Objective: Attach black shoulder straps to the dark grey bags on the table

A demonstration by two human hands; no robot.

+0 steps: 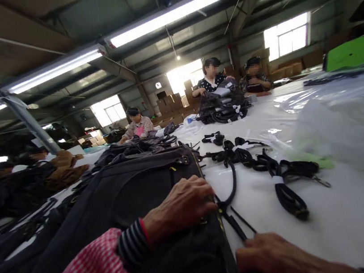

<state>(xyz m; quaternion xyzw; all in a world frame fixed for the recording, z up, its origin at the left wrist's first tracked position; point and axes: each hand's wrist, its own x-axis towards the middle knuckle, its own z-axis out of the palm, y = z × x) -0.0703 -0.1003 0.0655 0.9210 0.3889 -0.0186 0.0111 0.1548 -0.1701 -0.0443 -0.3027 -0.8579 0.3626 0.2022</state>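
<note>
A large black bag point(129, 175) with brass-coloured fittings and a zip along its edge lies flat in front of me. My left hand point(180, 204) rests over its right side, fingers curled onto the zipped edge. At the bottom, my right hand point(273, 257) is closed beside the same edge, slightly blurred. A dark curved strap or handle runs beneath its fingers; their tips are hidden. Between my hands a black handle point(233, 183) loops out from the bag over the white table point(343, 226).
Bundled black straps point(287, 185) with white bands lie to the right. Beyond are clear plastic sheeting point(354, 135) and a bag pile point(223, 103). Several people work across the table. More black bags point(13, 192) and brown cloth point(66, 168) are on the left.
</note>
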